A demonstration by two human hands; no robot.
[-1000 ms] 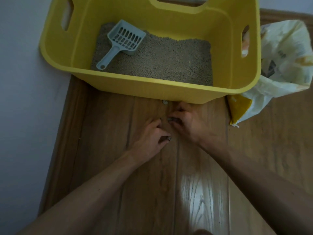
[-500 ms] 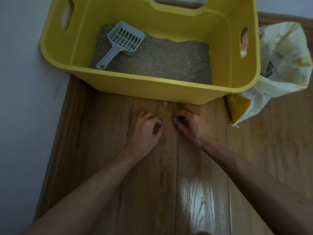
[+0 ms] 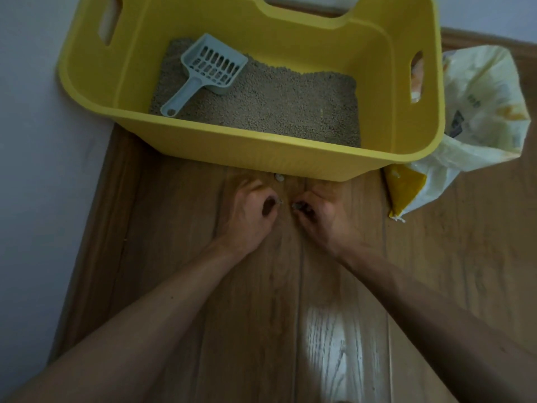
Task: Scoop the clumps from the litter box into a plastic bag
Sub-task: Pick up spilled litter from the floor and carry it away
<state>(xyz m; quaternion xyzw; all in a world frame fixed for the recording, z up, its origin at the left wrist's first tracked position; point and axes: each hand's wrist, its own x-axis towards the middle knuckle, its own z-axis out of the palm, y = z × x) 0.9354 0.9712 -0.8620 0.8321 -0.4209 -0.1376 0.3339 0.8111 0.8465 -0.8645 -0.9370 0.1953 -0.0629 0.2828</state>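
Quick tally: one yellow plastic litter box [image 3: 261, 152], one pale blue slotted plastic scoop [image 3: 209, 71] inside it, one white-and-yellow plastic bag [image 3: 479, 112] right of it, one pale pellet [image 3: 279, 178] against its front wall, plus two hands in front, left hand [image 3: 250, 210] and right hand [image 3: 325, 216], each pinching one small grey crumb [image 3: 280, 201].
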